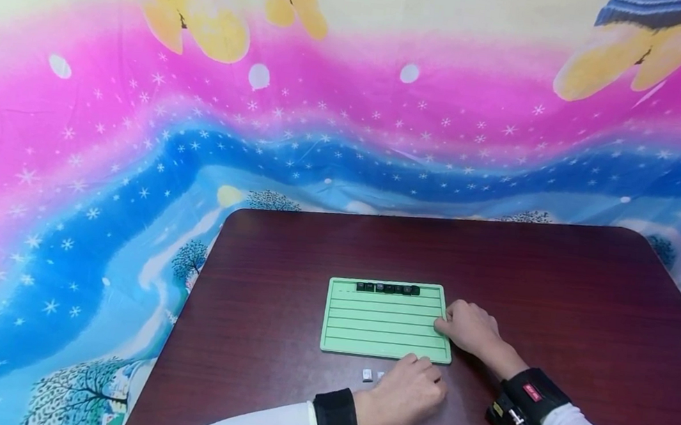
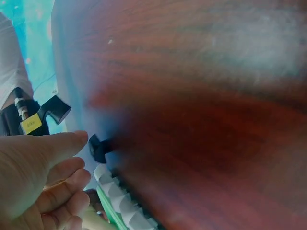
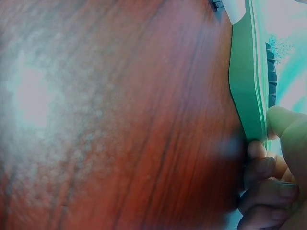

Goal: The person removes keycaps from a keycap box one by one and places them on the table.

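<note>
Illegibly lettered red label [image 1: 531, 392], hands [image 1: 400, 396] [image 1: 472, 328] at green board [image 1: 378, 322]

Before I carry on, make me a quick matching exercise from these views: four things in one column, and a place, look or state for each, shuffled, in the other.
Things:
1. board
2. black pieces
3. small pale blocks
4. right hand

Places, looks and states:
A. in a row along the board's far side
B. gripping the board's right edge
C. on the table, by the board's near side
D. pale green, ruled with dark lines

Right pairs: 1-D, 2-A, 3-C, 4-B
</note>
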The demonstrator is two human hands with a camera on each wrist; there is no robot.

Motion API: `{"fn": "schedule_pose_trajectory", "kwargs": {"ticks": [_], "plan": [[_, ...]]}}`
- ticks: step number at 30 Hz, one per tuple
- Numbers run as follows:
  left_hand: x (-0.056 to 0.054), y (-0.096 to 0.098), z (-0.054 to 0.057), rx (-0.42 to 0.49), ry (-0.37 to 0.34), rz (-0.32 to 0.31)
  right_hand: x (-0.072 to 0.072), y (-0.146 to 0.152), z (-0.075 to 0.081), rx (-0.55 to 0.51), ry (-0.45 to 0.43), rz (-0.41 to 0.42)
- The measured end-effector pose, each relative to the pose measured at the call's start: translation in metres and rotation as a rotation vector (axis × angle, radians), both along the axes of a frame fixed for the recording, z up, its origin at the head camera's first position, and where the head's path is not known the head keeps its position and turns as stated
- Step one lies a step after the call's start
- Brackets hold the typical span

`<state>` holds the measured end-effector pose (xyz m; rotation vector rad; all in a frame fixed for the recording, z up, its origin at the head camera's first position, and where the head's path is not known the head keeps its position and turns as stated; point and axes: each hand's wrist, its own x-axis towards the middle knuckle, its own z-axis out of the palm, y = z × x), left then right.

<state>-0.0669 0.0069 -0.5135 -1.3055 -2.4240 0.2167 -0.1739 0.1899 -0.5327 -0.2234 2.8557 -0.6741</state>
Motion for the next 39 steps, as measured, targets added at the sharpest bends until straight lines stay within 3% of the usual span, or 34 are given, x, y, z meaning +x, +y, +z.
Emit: {"fn": "schedule_pose_trajectory", "kwargs": {"ticks": [4,19,28,39], "plan": [[-0.006,-0.001,0.002,0.065,-0.006,0.002,0.0,0.001,0.0,-0.008,0.005,0.005],[-0.036,-0.013,0.025,0.139,-0.091,0.094,-0.002,-0.001,0.001,0.007,-0.009,0.001],[-0.056,-0.015,0.028,0.16,-0.062,0.164,0.0,-0.001,0.002,0.004,-0.007,0.013],[-0.076,-0.017,0.023,0.146,-0.073,0.243,0.0,-0.001,0.002,0.004,-0.014,0.013]]}}
